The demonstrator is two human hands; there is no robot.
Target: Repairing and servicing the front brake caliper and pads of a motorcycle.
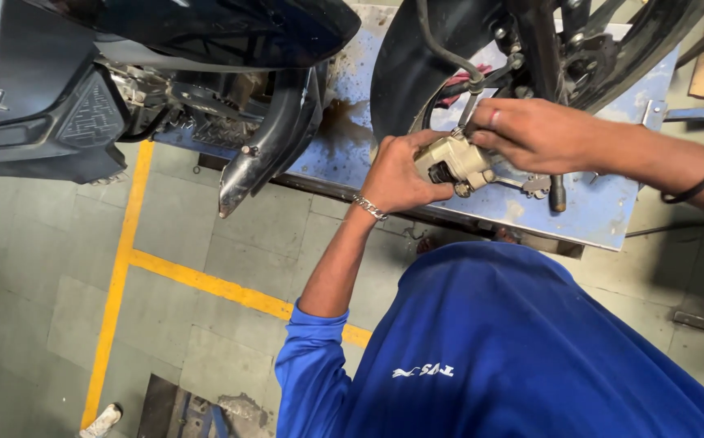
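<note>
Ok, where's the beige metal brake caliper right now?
In the head view, right of centre: the beige metal brake caliper is held between the left hand and right hand, above the blue metal platform, beside the black wheel.

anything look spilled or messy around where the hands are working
Yes. A dark brown stain spreads over the blue lift platform, left of the left hand, looking like spilled oil. The brake caliper, held by both hands with the right hand above, hangs loose off the wheel.
</note>
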